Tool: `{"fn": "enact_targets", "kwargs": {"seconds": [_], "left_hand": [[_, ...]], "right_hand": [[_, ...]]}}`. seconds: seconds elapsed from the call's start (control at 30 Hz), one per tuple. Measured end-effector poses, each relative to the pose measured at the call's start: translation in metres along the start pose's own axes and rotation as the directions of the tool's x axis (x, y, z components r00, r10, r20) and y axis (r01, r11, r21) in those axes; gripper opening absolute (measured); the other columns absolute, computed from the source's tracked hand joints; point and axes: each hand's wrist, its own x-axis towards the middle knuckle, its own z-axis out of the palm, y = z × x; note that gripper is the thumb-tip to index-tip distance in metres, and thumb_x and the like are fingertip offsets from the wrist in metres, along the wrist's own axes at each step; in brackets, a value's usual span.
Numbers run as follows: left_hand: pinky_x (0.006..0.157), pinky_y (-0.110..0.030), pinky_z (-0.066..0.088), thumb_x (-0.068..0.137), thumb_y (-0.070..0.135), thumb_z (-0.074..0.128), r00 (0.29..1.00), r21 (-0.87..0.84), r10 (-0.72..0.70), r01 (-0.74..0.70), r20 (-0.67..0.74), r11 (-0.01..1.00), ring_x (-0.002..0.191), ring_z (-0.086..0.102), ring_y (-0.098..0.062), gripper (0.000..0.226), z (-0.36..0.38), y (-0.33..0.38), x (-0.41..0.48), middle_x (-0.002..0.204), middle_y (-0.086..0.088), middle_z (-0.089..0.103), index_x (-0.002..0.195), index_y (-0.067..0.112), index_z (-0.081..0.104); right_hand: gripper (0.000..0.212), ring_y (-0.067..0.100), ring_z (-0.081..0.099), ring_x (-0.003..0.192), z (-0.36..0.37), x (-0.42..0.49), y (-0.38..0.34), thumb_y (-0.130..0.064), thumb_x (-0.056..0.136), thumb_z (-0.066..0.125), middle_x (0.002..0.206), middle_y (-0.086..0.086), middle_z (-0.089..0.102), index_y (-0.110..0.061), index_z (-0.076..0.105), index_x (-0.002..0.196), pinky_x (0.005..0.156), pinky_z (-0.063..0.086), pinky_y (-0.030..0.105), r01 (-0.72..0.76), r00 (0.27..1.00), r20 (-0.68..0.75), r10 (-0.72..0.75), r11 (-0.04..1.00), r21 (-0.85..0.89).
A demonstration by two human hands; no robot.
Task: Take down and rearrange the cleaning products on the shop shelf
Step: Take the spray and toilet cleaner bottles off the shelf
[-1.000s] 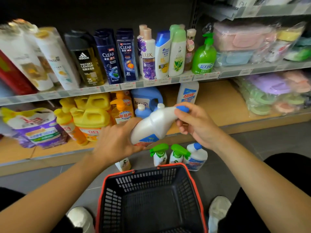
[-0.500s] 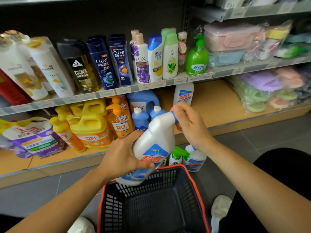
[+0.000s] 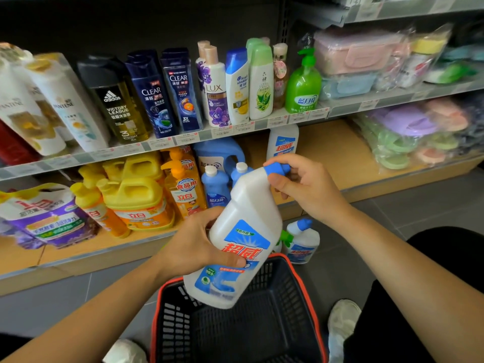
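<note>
A white cleaner bottle (image 3: 243, 226) with a blue cap and a blue-red label hangs tilted above the black basket (image 3: 301, 289) with the red rim. My left hand (image 3: 193, 244) grips its body from the left, thumb across the label. My right hand (image 3: 306, 189) pinches the blue cap at the neck. On the floor behind the basket stands a second bottle of the same kind (image 3: 302, 242), with a green sprayer top (image 3: 286, 235) peeking out beside it. A third like bottle (image 3: 282, 142) stands on the wooden bottom shelf (image 3: 335, 153).
Yellow detergent jugs (image 3: 136, 197), orange pump bottles (image 3: 186, 184), blue bottles (image 3: 216, 184) and a purple refill bag (image 3: 49, 218) fill the bottom shelf's left. Shampoos (image 3: 146, 95) and a green pump bottle (image 3: 303, 85) line the shelf above. My shoes (image 3: 343, 320) flank the basket.
The bottle has swung from lying nearly level to upright and tilted, its label now facing me, and has come down over the basket's rim. Both hands kept their hold.
</note>
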Motion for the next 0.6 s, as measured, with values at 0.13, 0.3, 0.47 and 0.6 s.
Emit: {"fn": "enact_targets", "kwargs": {"seconds": [0.13,0.3,0.47,0.6], "left_hand": [[0.076,-0.041,0.064,0.058,0.033,0.099,0.993,0.151,0.006,0.012,-0.119,0.988,0.094,0.076,-0.014,0.069,-0.001,0.000,0.001,0.108,0.008,0.077,0.118,0.028,0.066],[0.074,-0.043,0.064,0.056,0.033,0.100,0.985,0.146,-0.002,0.027,-0.172,0.989,0.092,0.076,-0.016,0.071,-0.004,-0.002,0.004,0.106,0.007,0.077,0.118,0.025,0.065],[0.069,-0.039,0.064,0.060,0.024,0.099,0.966,-0.031,-0.007,-0.001,-0.259,1.000,0.089,0.077,-0.023,0.060,-0.006,-0.001,0.004,0.104,0.000,0.078,0.111,0.020,0.067],[0.071,-0.043,0.064,0.065,0.022,0.096,0.951,-0.211,-0.013,-0.055,-0.309,0.976,0.093,0.077,-0.030,0.056,-0.011,0.003,0.005,0.108,-0.007,0.078,0.113,0.020,0.069]], "right_hand": [[0.021,0.016,0.060,0.057,-0.002,0.004,0.007,-0.023,0.093,0.062,0.070,0.000,0.067,-0.012,0.067,0.111,0.056,0.049,0.030,-0.086,0.996,0.025,0.083,0.988,0.125],[0.024,0.024,0.067,0.069,0.004,0.006,0.015,-0.015,0.103,0.047,0.080,0.013,0.071,-0.003,0.066,0.111,0.063,0.055,0.030,-0.151,0.981,-0.054,0.185,0.912,0.382],[0.018,0.022,0.071,0.083,0.010,0.003,0.022,-0.009,0.097,0.059,0.092,0.010,0.075,-0.003,0.068,0.111,0.073,0.059,0.033,-0.278,0.957,0.006,0.290,0.912,0.301],[0.034,0.023,0.069,0.104,0.024,-0.008,0.028,-0.033,0.089,0.068,0.111,0.006,0.073,-0.013,0.067,0.117,0.087,0.059,0.044,-0.461,0.873,0.326,0.362,0.831,0.312]]}}
